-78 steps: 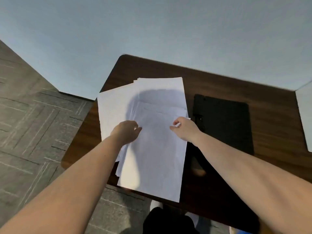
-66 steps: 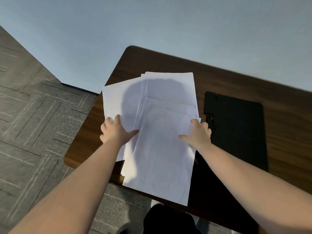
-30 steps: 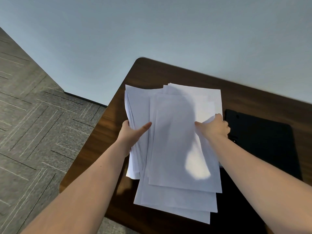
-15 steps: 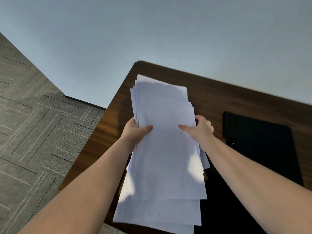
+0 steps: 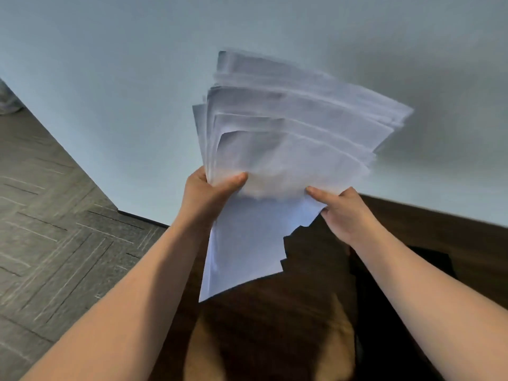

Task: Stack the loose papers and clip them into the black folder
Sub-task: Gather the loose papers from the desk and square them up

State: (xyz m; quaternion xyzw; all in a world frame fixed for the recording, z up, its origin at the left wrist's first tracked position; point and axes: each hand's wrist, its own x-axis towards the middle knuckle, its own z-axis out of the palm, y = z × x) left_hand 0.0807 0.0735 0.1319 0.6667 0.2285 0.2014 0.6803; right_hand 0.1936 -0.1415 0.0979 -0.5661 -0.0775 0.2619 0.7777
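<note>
A sheaf of white papers (image 5: 288, 138) is held up in the air in front of the wall, tilted and fanned out so that several uneven top edges show. My left hand (image 5: 209, 193) grips its left side, thumb on the front sheet. My right hand (image 5: 343, 213) pinches the lower right corner. The black folder (image 5: 390, 320) lies flat on the dark wooden table (image 5: 275, 325) at the right, mostly hidden behind my right forearm.
The pale blue wall (image 5: 110, 78) rises just behind the table. Grey patterned carpet floor (image 5: 55, 229) lies to the left of the table's left edge.
The papers were gathered off the table into both hands, then lifted and swung upright in front of the wall. Their edges now fan out more. The view tilted up.
</note>
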